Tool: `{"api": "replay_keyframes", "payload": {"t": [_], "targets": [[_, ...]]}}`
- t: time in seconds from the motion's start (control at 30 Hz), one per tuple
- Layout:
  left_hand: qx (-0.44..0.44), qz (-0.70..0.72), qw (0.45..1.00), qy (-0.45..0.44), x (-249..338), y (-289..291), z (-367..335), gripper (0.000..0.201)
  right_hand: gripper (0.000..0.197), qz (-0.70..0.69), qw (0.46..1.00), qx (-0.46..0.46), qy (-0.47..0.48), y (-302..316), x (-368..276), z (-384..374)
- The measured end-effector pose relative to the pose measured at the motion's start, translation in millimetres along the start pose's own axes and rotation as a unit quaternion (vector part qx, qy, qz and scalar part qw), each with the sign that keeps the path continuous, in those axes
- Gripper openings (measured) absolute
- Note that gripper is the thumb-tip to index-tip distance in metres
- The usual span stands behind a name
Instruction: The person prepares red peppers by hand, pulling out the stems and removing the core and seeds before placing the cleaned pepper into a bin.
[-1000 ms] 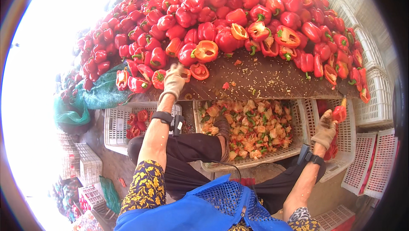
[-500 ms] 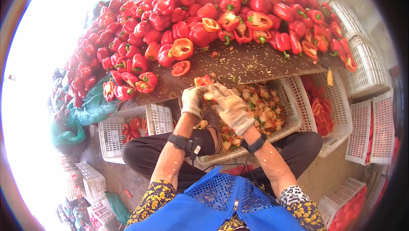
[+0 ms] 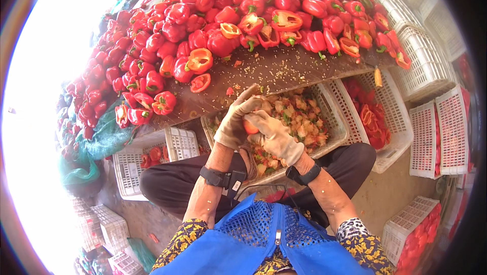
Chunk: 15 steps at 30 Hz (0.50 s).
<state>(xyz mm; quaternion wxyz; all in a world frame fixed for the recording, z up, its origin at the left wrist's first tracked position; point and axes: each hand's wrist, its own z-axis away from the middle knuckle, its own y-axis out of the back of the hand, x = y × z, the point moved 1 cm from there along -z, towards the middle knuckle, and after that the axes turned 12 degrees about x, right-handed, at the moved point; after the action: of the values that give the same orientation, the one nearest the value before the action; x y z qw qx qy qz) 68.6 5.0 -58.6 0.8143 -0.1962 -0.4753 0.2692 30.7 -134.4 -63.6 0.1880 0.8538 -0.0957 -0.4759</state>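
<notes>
Between my gloved hands, above a crate of cut-out pepper cores, is a red bell pepper piece [image 3: 250, 126], mostly covered by fingers. My left hand [image 3: 237, 123] cups it from the left, its upper fingers reaching up and to the right. The fingers of my right hand [image 3: 276, 135] are curled over it from the right. Whether the right hand also holds a small tool is hidden. Pale cores with seeds and green stems [image 3: 299, 118] fill the crate [image 3: 339, 118] below. Both gloves are pale and worn.
A large heap of red bell peppers [image 3: 177, 31] covers the brown table [image 3: 243, 80], with seeds scattered along its near edge. A crate of red pepper pieces [image 3: 401, 133] stands right, another crate [image 3: 127, 173] left. Stacked white crates [image 3: 426, 67] line the right. Green netting [image 3: 96, 148] hangs at left.
My hands have come slightly lower, away from the table edge, and the pepper piece has moved down between them. My left fingers now extend upward. The whole view has shifted slightly.
</notes>
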Motion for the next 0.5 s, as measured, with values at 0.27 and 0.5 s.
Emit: {"api": "replay_keyframes", "payload": {"t": [0.27, 0.5], "targets": [[-0.013, -0.020, 0.995, -0.094, -5, -23, 14, 0.019, 0.044, -0.163, 0.985, 0.050, -0.038, 24, -13, -6], [0.053, -0.033, 0.982, -0.176, -11, -19, 9, 0.021, 0.022, -0.102, 0.966, 0.162, -0.173, 21, -7, -11]]}}
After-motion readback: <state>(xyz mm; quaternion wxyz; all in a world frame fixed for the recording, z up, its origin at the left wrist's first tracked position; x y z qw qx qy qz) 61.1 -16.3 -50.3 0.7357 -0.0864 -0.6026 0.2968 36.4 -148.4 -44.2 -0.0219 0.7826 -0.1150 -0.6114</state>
